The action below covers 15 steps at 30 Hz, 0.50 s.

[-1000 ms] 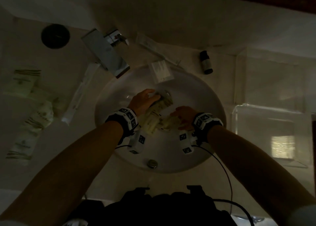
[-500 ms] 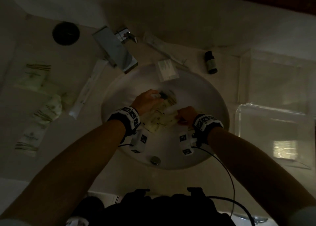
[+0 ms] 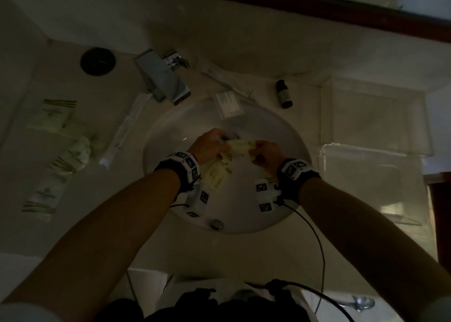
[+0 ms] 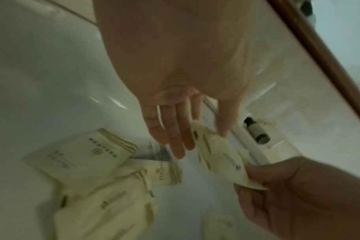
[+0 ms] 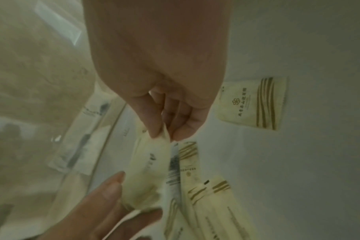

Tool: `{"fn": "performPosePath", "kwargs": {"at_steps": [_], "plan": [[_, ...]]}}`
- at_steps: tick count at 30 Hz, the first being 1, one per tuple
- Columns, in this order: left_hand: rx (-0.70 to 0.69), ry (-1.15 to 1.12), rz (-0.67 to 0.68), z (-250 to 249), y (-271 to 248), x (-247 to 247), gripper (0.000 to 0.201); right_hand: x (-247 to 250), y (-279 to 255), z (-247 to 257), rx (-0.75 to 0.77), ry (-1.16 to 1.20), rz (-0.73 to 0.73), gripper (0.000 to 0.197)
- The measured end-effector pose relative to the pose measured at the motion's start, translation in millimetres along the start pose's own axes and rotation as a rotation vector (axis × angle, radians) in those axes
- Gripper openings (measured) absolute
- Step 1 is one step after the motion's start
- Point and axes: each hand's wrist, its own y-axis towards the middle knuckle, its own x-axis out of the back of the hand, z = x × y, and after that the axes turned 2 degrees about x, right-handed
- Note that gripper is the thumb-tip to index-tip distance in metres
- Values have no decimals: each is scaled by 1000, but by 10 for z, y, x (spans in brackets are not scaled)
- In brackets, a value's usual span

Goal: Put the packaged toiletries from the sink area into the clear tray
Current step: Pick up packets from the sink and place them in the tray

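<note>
Cream packet (image 3: 240, 147) is held over the sink (image 3: 244, 199), one end pinched in each grip, left hand (image 3: 207, 146) and right hand (image 3: 266, 153); the other packets (image 3: 214, 175), I judge, must also yet reach the clear tray (image 3: 366, 170).

Left hand (image 3: 207, 148), right hand (image 3: 266, 154) close together, fingertip pinches.

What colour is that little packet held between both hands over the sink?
The packet is pale cream-yellow with small dark print; clearest in the left wrist view.
</note>
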Motion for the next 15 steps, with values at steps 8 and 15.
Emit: {"fn": "performPosePath", "kwargs": {"at_steps": [8, 15], "plan": [[-19, -45, -50, -104, -90, -78, 60, 47, -128, 6, 48, 43, -9, 35], [-22, -82, -42, -151, -120, -34, 76, 114, -171, 47, 110, -26, -126, 25]]}}
